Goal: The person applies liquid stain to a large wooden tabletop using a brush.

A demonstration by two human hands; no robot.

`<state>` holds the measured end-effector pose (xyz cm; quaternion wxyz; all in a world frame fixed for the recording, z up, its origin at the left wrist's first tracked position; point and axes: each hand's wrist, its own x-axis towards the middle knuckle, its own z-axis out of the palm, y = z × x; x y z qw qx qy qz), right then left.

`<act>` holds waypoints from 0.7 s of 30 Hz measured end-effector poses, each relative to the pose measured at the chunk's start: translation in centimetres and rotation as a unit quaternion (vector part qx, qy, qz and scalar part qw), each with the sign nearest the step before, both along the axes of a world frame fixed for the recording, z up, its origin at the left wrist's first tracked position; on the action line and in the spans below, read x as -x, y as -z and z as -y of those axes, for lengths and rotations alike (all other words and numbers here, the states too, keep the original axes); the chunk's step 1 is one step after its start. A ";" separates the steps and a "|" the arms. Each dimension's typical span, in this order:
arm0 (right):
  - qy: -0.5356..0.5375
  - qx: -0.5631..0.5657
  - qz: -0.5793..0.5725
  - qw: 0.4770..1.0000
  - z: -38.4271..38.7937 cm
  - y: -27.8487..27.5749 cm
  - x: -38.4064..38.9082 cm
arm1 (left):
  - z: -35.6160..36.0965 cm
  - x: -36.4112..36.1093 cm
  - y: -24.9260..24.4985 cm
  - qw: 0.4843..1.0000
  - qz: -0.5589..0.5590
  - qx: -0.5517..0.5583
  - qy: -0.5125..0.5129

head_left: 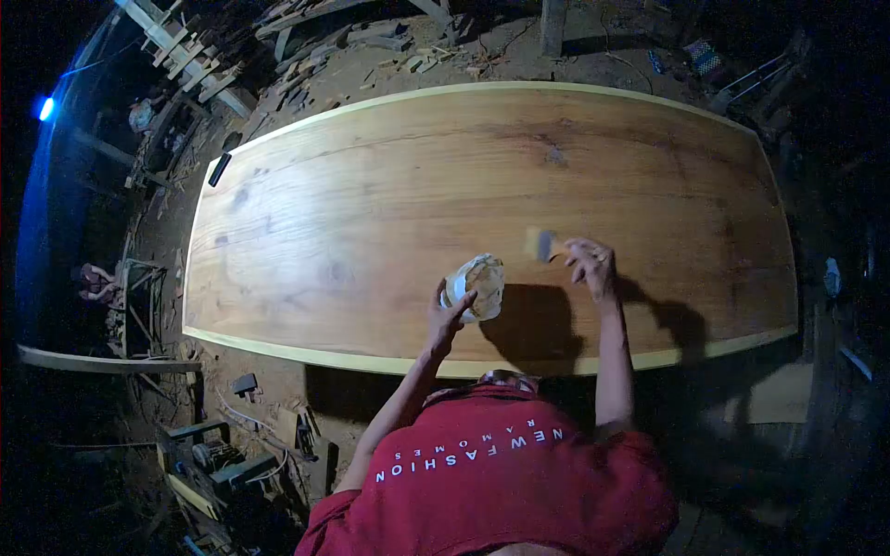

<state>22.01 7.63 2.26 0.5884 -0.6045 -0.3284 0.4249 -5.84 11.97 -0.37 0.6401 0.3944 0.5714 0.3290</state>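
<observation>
A pale, crumpled-looking container [484, 289], perhaps a cut plastic jug or a lined tub, is in my left hand [452, 313], fingers wrapped round its near side. What it holds I cannot make out. My right hand [593, 266] is closed on the handle of a paintbrush [540, 246], whose bristles point left above the board and look blurred. Both hands are over the near half of a large wooden tabletop [389, 204] with lighter edging strips all around. Its brown surface shines at the left, and dark shadows of my arms fall on it.
A small black object [220, 170] lies at the board's far left corner. Wood scraps [408, 56] litter the ground behind. At the lower left stand a machine with a motor [218, 454] and a dark block [244, 384]. A blue-white lamp [45, 108] glows far left.
</observation>
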 end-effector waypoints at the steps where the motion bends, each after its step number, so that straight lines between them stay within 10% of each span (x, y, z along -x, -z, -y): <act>1: 0.053 0.028 0.030 0.998 -0.5 0.9 -1.5 | 0.0 0.1 -0.5 1.000 0.006 0.021 0.003; 5: 0.133 -0.034 0.362 0.922 -2.8 7.4 -5.4 | -0.1 1.0 -0.3 0.999 -0.002 0.046 0.010; 7: 0.117 0.039 0.606 0.786 -3.1 7.3 -4.5 | -0.1 1.7 -0.5 0.999 0.011 0.047 0.000; 12: 0.063 -0.032 0.626 0.776 -6.9 13.4 -0.1 | 0.3 4.4 -0.9 0.996 0.027 0.068 -0.047; 14: 0.035 -0.011 0.487 0.872 -8.5 13.9 2.8 | 0.8 5.7 -0.1 0.993 0.037 0.086 -0.064; 21: -0.125 -0.077 0.510 0.848 -10.7 13.0 5.9 | 3.1 7.5 1.2 0.986 0.082 0.099 -0.102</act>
